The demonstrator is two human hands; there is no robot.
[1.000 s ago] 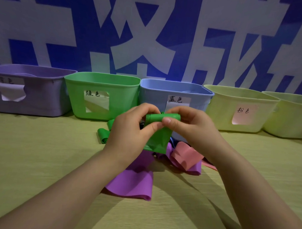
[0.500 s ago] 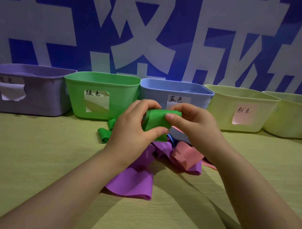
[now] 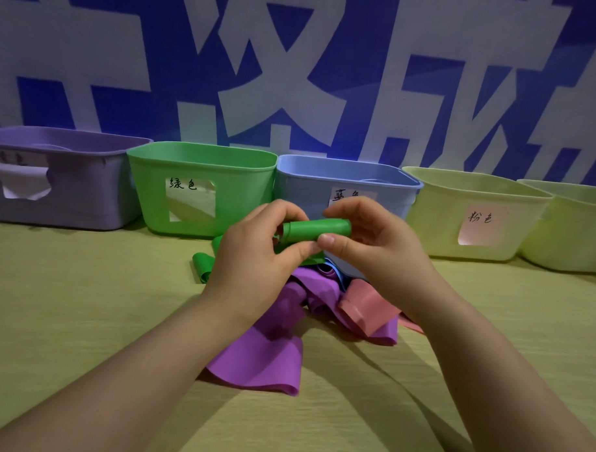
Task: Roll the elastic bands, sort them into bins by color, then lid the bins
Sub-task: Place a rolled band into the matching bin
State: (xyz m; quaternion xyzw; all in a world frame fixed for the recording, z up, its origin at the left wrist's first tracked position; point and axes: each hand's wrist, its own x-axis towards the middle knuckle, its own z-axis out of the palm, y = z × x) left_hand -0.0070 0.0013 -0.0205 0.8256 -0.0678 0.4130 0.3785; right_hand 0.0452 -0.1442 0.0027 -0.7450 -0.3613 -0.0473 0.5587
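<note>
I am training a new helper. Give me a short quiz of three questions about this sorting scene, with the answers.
1. True or false: the left hand and the right hand both hold the green roll.
2. The bin just left of the blue bin is: A purple; B green; C yellow.
3. Fill in: the flat band nearest the camera is ____.
Key: 1 true. 2 B, the green bin. 3 purple, the purple band.
</note>
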